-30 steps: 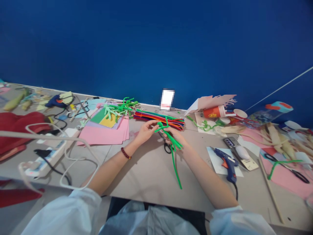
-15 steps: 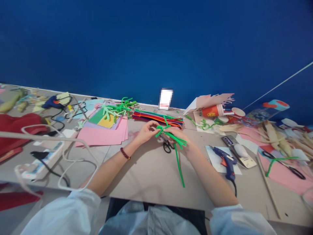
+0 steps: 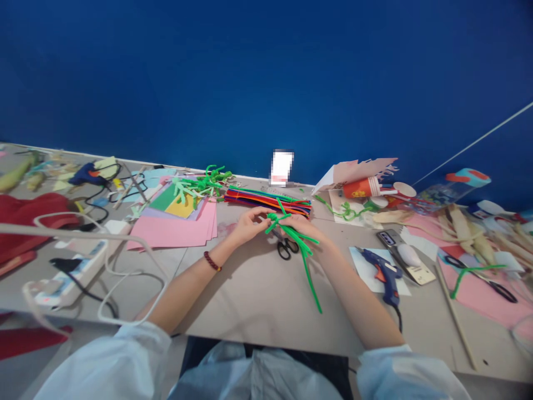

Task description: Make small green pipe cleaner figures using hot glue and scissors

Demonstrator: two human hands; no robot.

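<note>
A bright green pipe cleaner (image 3: 296, 238) is twisted into a small branching shape, and its long end hangs down to the lower right. My left hand (image 3: 249, 226) pinches the twisted part from the left, and my right hand (image 3: 302, 228) grips it from the right. Black-handled scissors (image 3: 285, 249) lie on the table just below my hands, partly hidden by my right hand. A bundle of multicoloured pipe cleaners (image 3: 266, 201) lies just beyond my fingers.
Pink and coloured paper sheets (image 3: 166, 233) with green pipe-cleaner pieces lie to the left. A blue glue gun (image 3: 385, 272) rests on white paper to the right. A power strip (image 3: 70, 272) and cables sit at the left, near the table edge.
The long end of the green pipe cleaner has swung to the right. My hands have turned it slightly, and the scissors show a little more. The whole view has shifted slightly.
</note>
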